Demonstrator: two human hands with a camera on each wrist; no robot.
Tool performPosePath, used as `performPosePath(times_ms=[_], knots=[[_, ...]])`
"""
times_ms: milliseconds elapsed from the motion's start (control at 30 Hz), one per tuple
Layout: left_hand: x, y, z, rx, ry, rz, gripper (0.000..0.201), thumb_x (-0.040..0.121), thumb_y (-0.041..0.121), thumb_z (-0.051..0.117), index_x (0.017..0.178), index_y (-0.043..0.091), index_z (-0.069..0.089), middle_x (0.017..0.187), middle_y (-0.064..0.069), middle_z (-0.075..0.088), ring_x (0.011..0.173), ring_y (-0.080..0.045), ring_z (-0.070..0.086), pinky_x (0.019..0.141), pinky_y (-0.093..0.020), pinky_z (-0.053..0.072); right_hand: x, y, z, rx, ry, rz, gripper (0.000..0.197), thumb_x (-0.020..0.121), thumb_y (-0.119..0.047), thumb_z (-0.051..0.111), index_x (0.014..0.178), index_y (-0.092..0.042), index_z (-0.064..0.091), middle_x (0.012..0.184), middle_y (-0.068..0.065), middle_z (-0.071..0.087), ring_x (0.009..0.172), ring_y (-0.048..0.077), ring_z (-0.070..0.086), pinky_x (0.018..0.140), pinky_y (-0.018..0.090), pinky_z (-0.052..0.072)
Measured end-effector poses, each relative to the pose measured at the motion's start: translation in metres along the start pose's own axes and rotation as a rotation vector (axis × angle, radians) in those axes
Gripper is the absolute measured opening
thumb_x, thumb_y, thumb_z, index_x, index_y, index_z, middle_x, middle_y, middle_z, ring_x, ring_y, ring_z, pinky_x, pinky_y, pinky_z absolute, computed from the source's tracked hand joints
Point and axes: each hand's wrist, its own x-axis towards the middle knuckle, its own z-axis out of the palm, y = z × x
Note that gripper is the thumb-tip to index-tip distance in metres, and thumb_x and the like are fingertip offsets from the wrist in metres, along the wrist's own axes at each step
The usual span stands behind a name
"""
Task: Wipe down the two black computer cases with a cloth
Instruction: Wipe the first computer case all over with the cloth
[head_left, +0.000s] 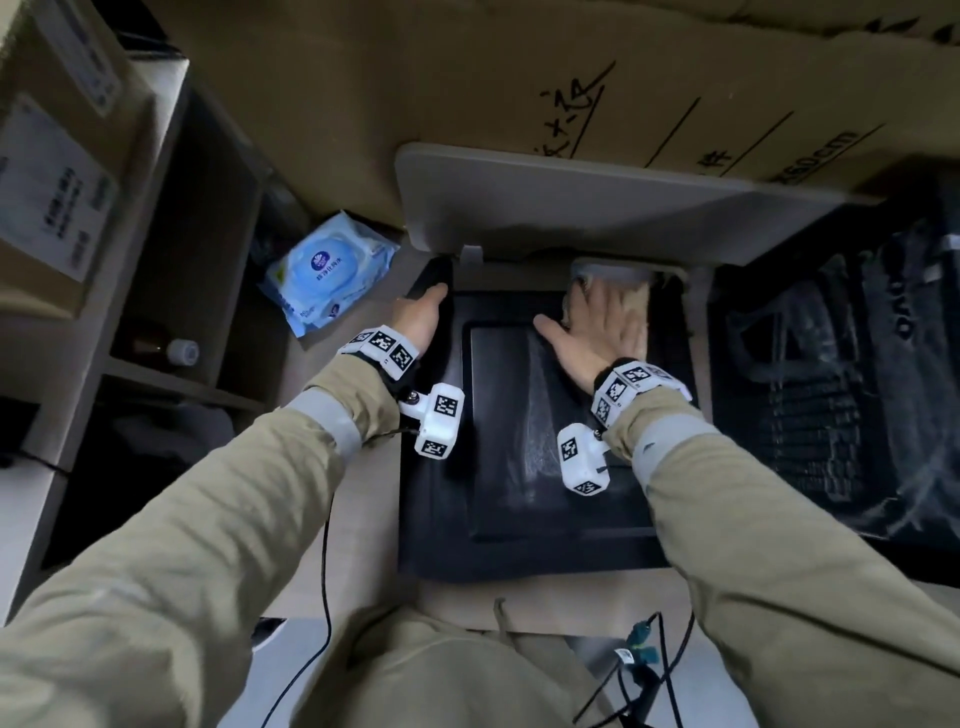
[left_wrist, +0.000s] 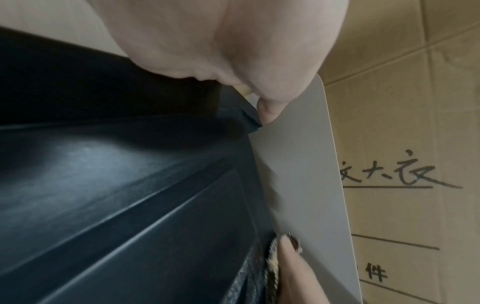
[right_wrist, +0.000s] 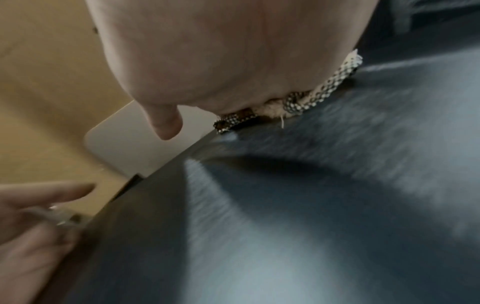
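A black computer case (head_left: 519, 441) lies flat in front of me, its top panel showing wipe streaks. My right hand (head_left: 597, 322) lies flat, fingers straight, and presses a checkered beige cloth (head_left: 636, 304) onto the case's far right end, under a grey panel (head_left: 597, 208). The cloth's edge (right_wrist: 324, 92) shows under the palm in the right wrist view. My left hand (head_left: 418, 317) rests on the case's far left edge, thumb near the corner and fingers down the side. A second black case (head_left: 831, 389) with white lettering stands to the right.
A blue pack of wet wipes (head_left: 327, 270) lies on the floor to the left of the case. Cardboard boxes (head_left: 467, 78) stand behind the grey panel. Wooden shelves at the left hold a bottle (head_left: 182, 351). Cables (head_left: 644, 670) lie near my knees.
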Motion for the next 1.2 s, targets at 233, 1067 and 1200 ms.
performPosePath(times_ms=[233,1067,1200], knots=[[-0.017,-0.026,-0.020,0.013,-0.094,0.030,0.071,0.074,0.067,0.055,0.111,0.007,0.068,0.123,-0.017,0.066,0.114,-0.031,0.062,0.108,-0.044,0.043,-0.029,-0.081,0.051,0.101,-0.143,-0.324,0.075,0.097,-0.047,0.043,0.161,-0.028,0.008,0.168,-0.003,-0.010,0.154,0.015,-0.014,0.119,0.041,-0.016],[-0.130,-0.176,0.013,0.147,0.104,0.207,0.099,0.090,0.031,0.069,0.158,0.003,0.002,0.163,-0.017,0.016,0.148,-0.031,0.026,0.121,-0.036,0.023,-0.200,0.104,0.115,-0.167,0.186,-0.421,0.055,0.107,-0.045,0.025,0.159,-0.030,0.015,0.169,-0.001,-0.005,0.154,0.021,-0.012,0.123,0.049,-0.007],[-0.137,-0.187,0.015,0.209,0.127,0.204,0.100,0.089,0.035,0.068,0.159,0.008,0.001,0.164,-0.016,0.012,0.149,-0.031,0.023,0.122,-0.040,0.020,-0.214,0.116,0.122,-0.194,0.217,-0.380,0.057,0.107,-0.043,0.024,0.160,-0.029,0.010,0.169,-0.001,-0.008,0.154,0.023,-0.012,0.122,0.052,-0.006]])
